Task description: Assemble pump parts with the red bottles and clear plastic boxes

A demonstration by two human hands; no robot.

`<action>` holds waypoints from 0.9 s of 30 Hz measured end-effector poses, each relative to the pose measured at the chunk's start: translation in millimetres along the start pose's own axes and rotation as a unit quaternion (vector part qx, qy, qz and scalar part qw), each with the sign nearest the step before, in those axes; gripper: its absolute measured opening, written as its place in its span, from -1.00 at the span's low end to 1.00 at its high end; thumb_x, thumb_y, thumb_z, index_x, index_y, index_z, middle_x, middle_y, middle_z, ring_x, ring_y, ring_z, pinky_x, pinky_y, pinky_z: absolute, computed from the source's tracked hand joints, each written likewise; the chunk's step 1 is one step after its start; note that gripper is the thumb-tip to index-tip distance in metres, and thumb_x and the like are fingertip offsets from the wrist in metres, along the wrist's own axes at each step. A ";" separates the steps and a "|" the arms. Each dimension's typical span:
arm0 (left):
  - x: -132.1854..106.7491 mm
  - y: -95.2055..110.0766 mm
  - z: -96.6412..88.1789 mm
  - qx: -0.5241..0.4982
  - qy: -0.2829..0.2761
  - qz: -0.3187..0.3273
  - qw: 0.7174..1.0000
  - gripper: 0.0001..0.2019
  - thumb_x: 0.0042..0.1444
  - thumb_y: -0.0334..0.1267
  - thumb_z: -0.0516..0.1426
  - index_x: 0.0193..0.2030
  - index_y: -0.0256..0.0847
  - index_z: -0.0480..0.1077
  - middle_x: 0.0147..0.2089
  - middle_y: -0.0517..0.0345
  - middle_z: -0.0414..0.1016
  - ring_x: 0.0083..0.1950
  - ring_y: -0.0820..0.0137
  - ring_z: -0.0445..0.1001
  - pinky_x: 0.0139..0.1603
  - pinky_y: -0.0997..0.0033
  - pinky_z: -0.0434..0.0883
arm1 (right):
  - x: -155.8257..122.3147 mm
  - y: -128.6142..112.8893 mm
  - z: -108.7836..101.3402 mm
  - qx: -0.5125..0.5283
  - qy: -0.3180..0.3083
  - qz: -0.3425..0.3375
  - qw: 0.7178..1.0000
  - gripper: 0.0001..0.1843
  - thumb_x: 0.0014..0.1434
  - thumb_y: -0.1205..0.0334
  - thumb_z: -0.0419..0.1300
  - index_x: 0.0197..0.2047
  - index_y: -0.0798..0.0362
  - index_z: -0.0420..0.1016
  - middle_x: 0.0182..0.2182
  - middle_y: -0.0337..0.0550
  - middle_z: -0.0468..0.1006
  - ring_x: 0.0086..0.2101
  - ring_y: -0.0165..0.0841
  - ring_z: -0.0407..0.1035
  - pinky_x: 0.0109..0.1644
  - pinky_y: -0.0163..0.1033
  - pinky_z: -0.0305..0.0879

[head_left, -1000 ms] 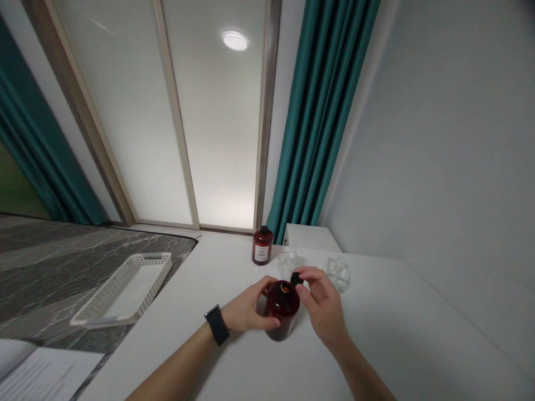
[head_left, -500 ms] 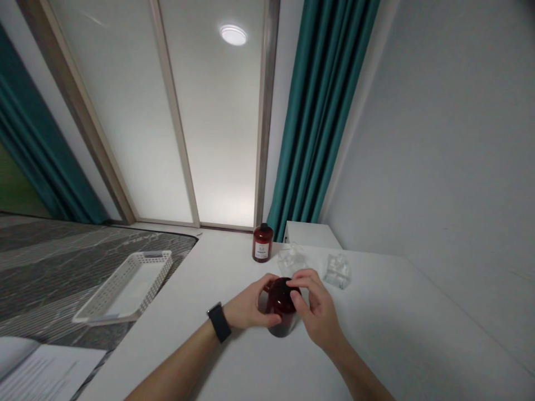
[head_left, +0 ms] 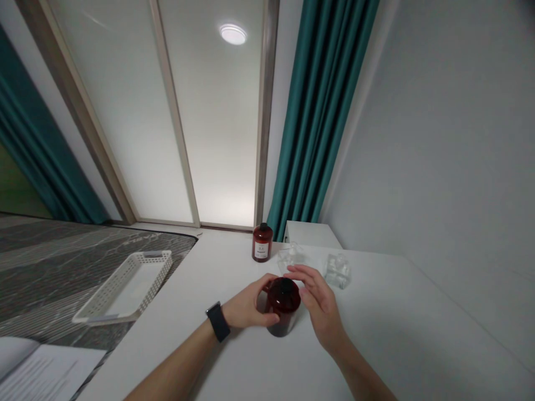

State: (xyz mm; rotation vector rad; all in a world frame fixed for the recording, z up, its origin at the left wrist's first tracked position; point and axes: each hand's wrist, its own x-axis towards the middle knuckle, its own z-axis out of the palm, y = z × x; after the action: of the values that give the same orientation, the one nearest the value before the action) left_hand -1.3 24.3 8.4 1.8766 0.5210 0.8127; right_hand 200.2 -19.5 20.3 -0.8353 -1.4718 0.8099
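Note:
A dark red bottle (head_left: 283, 309) with a black cap stands on the white table (head_left: 376, 345). My left hand (head_left: 246, 309), with a black watch on the wrist, is wrapped round the bottle's side. My right hand (head_left: 317, 301) hovers just right of the cap, fingers stretched out and apart, holding nothing; its fingertips are close to the cap.
A second dark red bottle (head_left: 261, 243) stands further back near the window. Two clear glass pieces (head_left: 337, 271) lie behind my right hand. A white perforated tray (head_left: 125, 287) sits on a grey marbled surface at left. Papers (head_left: 37, 373) lie at bottom left. Teal curtains hang behind.
My right hand brought the black cap onto the bottle's open neck, then opened and let go of it. The left hand kept its hold on the bottle.

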 end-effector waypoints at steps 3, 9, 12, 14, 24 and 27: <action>-0.3 0.1 -1.4 -0.004 -0.010 0.002 1.000 -0.34 -0.03 -0.15 0.33 0.20 -0.26 0.27 0.17 -0.13 0.44 0.12 0.04 0.41 0.18 -0.05 0.32 | -1.1 0.3 1.0 -0.001 0.012 -0.006 1.000 -0.73 0.32 0.10 0.12 0.06 -0.08 0.41 -0.16 -0.10 0.58 0.01 -0.20 0.46 0.18 -0.04 0.34; -1.5 -3.7 -3.6 -0.004 -0.019 0.000 1.000 -0.31 -0.01 -0.14 0.34 0.24 -0.27 0.24 0.20 -0.16 0.42 0.17 0.01 0.38 0.23 -0.11 0.28 | -2.6 4.8 6.0 0.001 -0.016 0.006 1.000 -0.63 0.30 0.10 0.14 0.15 -0.06 0.34 -0.10 -0.07 0.56 0.02 -0.20 0.45 0.21 -0.02 0.31; -3.1 -6.6 -7.1 -0.014 -0.019 -0.004 1.000 -0.20 0.00 -0.11 0.35 0.33 -0.25 0.13 0.29 -0.21 0.33 0.26 -0.03 0.32 0.31 -0.19 0.19 | -1.9 8.3 5.2 0.001 0.030 -0.002 1.000 -0.65 0.31 0.10 0.12 0.13 -0.05 0.33 -0.20 -0.10 0.53 -0.01 -0.21 0.45 0.14 -0.06 0.38; -4.6 -7.2 -11.4 -0.015 -0.023 -0.011 1.000 -0.12 0.03 -0.12 0.35 0.40 -0.21 0.02 0.33 -0.22 0.28 0.32 -0.04 0.27 0.35 -0.24 0.12 | -1.9 11.1 3.1 0.003 0.017 0.009 1.000 -0.61 0.31 0.09 0.11 0.18 -0.06 0.29 -0.11 -0.06 0.51 0.03 -0.20 0.43 0.15 -0.05 0.38; -3.4 16.1 -9.6 0.084 0.090 0.096 0.988 -0.55 0.33 0.08 0.05 0.22 -0.12 0.32 0.18 -0.10 0.35 0.23 0.08 0.31 0.23 0.04 0.29 | -3.8 28.9 -17.8 -0.022 -0.217 0.089 0.972 0.16 0.10 0.23 0.37 0.48 -0.18 -0.38 0.33 0.05 0.21 0.30 -0.12 0.17 0.37 0.23 -0.04; 1.7 21.1 -3.8 0.124 0.170 0.097 0.973 -0.68 0.31 -0.02 0.10 0.08 -0.11 0.40 0.10 -0.07 0.39 0.19 0.11 0.32 0.24 0.05 0.27 | -5.5 35.4 -8.2 -0.002 -0.201 0.117 0.973 0.20 0.03 0.28 0.40 0.48 -0.16 -0.35 0.31 0.03 0.27 0.29 -0.13 0.19 0.39 0.23 -0.09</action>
State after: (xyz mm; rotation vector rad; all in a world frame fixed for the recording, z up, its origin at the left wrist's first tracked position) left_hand -2.8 18.9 29.2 2.0499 0.6830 1.2619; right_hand 210.2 -6.4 -12.6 -0.8928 -1.7463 1.2067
